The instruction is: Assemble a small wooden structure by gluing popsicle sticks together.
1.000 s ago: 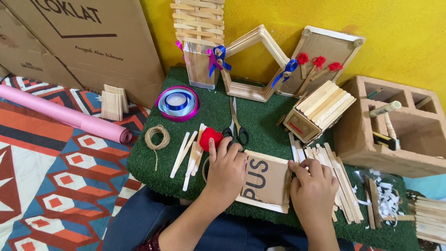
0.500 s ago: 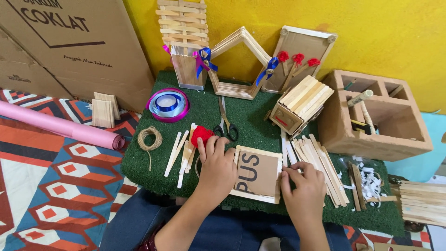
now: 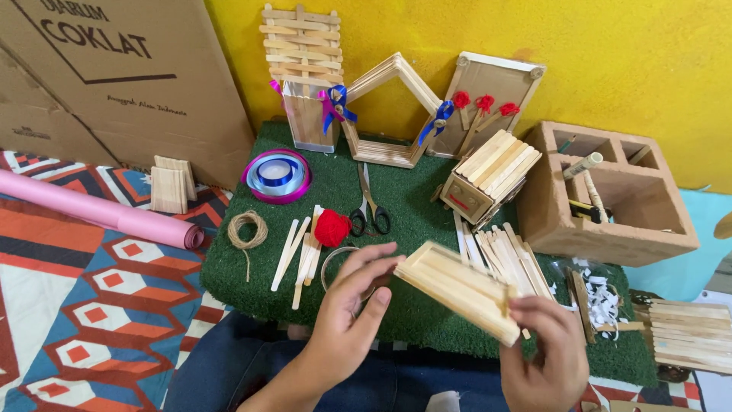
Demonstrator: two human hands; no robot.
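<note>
Low in the frame's centre, the left hand (image 3: 352,301) and right hand (image 3: 543,352) each pinch an end of a stick-built panel (image 3: 457,288), tilted above the green mat (image 3: 396,187). Loose sticks (image 3: 503,252), red yarn ball (image 3: 332,227) and scissors (image 3: 368,206) crowd just beyond; the mat's front edge lies beneath the hands.

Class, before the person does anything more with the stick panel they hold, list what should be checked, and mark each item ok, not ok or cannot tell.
1. Both hands on the stick panel: ok; left hand at one end, right hand at the other.
2. Panel lifted off the green mat: ok.
3. Scissors away from the hands: ok, flat on the mat.
4. Spare sticks close by: ok, beside the panel.
5. Glue dry: cannot tell.
6. Firm grip: cannot tell.
</note>
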